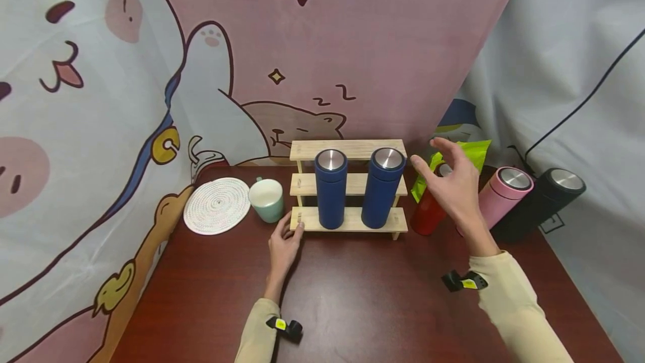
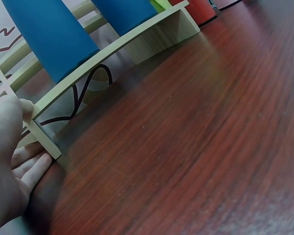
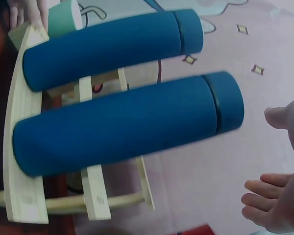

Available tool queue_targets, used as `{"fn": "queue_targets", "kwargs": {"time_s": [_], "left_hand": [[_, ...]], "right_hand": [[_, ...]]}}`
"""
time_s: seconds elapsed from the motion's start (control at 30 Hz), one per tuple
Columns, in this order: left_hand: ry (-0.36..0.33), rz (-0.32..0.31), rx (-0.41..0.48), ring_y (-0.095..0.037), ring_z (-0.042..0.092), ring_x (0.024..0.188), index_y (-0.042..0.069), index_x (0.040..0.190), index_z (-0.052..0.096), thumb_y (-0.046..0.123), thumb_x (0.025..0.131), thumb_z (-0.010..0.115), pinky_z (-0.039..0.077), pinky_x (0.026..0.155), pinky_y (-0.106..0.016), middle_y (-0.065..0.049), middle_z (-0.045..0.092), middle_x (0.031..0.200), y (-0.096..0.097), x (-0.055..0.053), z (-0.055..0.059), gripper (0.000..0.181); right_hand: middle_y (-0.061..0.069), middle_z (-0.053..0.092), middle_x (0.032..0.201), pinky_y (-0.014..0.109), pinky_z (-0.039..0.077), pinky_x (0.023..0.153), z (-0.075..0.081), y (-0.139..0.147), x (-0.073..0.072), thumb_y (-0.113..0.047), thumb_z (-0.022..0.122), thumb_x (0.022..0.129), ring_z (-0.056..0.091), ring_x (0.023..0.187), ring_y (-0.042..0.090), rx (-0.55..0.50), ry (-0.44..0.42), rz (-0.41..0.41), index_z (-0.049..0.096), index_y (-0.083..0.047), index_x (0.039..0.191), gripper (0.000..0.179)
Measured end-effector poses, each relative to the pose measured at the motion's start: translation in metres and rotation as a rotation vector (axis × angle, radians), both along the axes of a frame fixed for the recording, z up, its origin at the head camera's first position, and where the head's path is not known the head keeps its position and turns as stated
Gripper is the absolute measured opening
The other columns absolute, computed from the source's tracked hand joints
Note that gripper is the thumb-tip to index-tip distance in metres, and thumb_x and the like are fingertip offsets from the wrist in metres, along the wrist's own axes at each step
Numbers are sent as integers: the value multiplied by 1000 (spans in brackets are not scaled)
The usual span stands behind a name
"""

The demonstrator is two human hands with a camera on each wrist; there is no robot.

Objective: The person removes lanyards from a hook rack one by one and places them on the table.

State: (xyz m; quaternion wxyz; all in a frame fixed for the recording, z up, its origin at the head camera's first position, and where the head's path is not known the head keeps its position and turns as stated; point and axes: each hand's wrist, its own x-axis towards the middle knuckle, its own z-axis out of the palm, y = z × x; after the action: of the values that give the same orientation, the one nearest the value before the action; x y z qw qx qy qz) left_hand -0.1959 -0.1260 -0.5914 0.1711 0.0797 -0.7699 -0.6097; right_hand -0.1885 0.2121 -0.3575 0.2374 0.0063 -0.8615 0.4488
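Observation:
A three-step wooden shelf (image 1: 353, 218) carries two blue thermos bottles on its lowest step: the left bottle (image 1: 331, 192) and the right bottle (image 1: 383, 189), both upright with steel-topped lids. My left hand (image 1: 284, 244) holds the left end of that lowest step, thumb on top and the other fingers around the end leg, as the left wrist view shows. My right hand (image 1: 456, 184) is raised to the right of the right bottle, thumb and fingers spread apart with nothing between them. In the right wrist view a gap separates its fingers (image 3: 259, 196) from the right bottle's lid (image 3: 230, 103).
Behind my right hand stand a red bottle (image 1: 427, 213), a lime-green packet (image 1: 476, 153), a pink bottle (image 1: 504, 192) and a black bottle (image 1: 534, 206). Left of the shelf are a mint mug (image 1: 267, 206) and a round white woven mat (image 1: 216, 206). A printed cloth hangs behind.

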Motion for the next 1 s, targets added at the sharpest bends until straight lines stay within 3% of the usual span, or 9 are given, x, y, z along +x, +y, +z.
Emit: {"fn": "queue_targets", "kwargs": {"time_s": [0.17, 0.47, 0.7, 1.0], "left_hand": [[-12, 9, -7, -24, 73, 103, 21, 135, 66, 25, 90, 79, 60, 91, -41, -14, 76, 114, 1, -1, 0, 47], [-15, 15, -7, -23, 73, 102, 22, 135, 67, 24, 90, 79, 60, 91, -40, -14, 77, 109, 2, -2, 0, 47], [-18, 10, -1, -24, 73, 102, 22, 135, 67, 24, 90, 79, 60, 90, -40, -14, 77, 111, 1, 0, 2, 46], [-8, 0, 3, -25, 73, 104, 20, 135, 66, 26, 90, 79, 60, 91, -42, -15, 76, 113, 0, 1, 2, 47]], "right_hand": [[11, 58, 146, 56, 43, 112, 0, -13, 1, -40, 74, 92, 50, 139, 33, 11, 6, 65, 51, -8, 145, 67], [18, 59, 141, 54, 43, 114, -11, -34, -2, -26, 80, 89, 57, 131, 36, -96, -40, 200, 47, -3, 146, 70], [22, 58, 140, 54, 43, 114, -28, -46, -7, -27, 81, 88, 57, 130, 38, -128, -71, 196, 44, -2, 149, 75], [19, 63, 133, 56, 47, 110, -46, -50, -13, -29, 83, 86, 61, 122, 36, -122, -14, 164, 48, -2, 142, 71]]}}
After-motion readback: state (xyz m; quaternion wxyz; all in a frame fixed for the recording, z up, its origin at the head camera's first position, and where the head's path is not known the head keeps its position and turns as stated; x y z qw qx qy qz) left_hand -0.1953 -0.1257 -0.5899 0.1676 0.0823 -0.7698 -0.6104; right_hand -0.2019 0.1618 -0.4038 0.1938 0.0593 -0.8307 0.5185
